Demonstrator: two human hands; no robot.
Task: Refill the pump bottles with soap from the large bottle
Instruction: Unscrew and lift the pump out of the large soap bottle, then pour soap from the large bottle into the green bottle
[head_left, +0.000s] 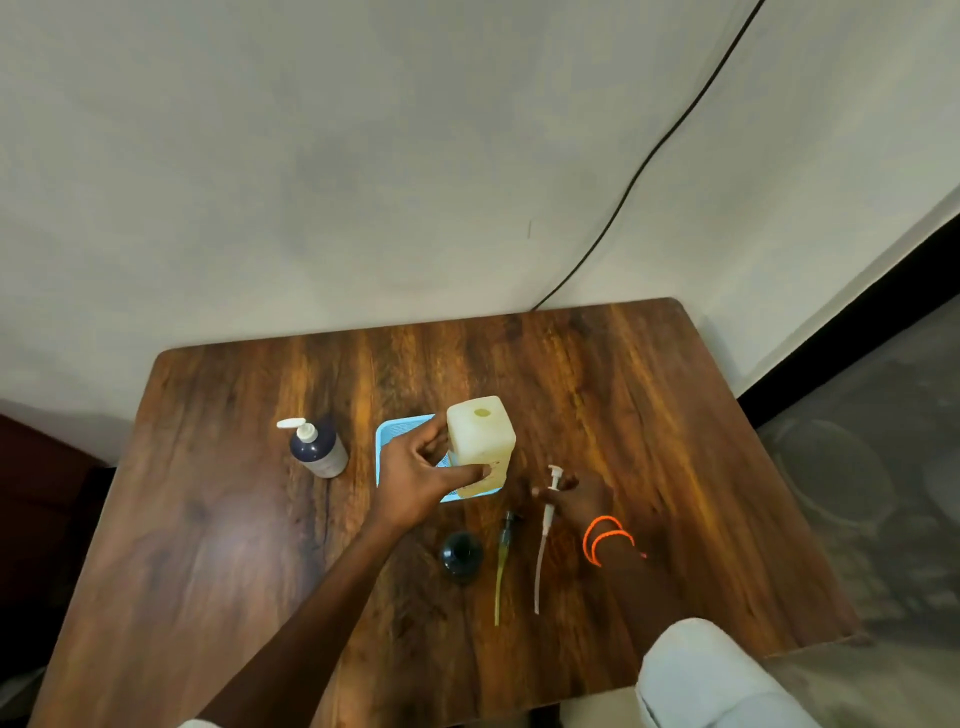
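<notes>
Large pale-yellow square plastic bottle (481, 441), cap off, stood centre frame on a light-blue tray (395, 441), likely to catch drips. Left hand (421, 475) gripped its side, steadying it. Right hand (571, 496) pinched a white pump head with tube (545, 525) on the wooden desk (649, 415). Dark pump bottle (318, 450) stood left, pump fitted.

Your surface is a dark wood-grain table (649, 415) pushed against the wall. Directly on it: capped pump bottle (318, 448) upright at left, blue tray (395, 431) mid-table, open dark bottle (461, 555) nearer you. Just right of that bottle, two pump heads lie flat, tubes toward you: a dark one with yellowish tube (503, 564), then a white pump (545, 535).
</notes>
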